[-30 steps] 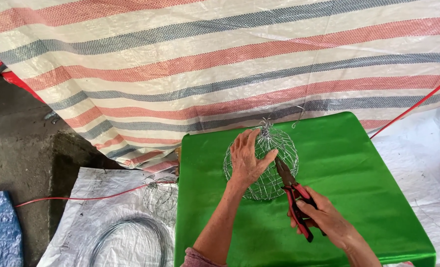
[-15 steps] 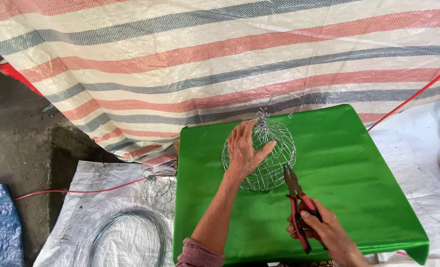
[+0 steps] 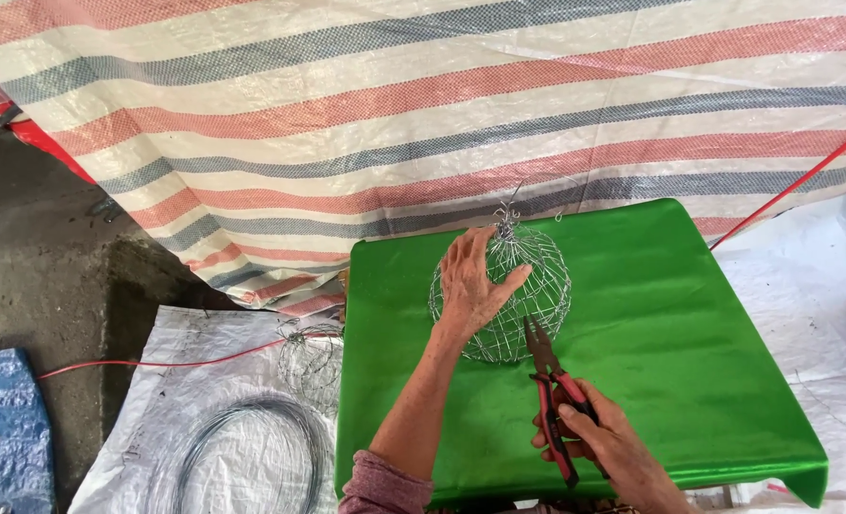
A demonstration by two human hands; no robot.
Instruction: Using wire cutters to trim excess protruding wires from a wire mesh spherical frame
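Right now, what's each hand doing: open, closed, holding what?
Left hand: open, fingers spread, resting on the wire mesh ball.
Right hand: closed around the red-handled pliers, tips by the ball's lower edge.

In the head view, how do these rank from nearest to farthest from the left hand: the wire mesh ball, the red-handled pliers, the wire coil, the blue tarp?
1. Wire mesh ball, under the left hand, on the green table.
2. Red-handled pliers, lower right, held in the right hand.
3. Wire coil, lower left, on the white sheet.
4. Blue tarp, at the far left edge.
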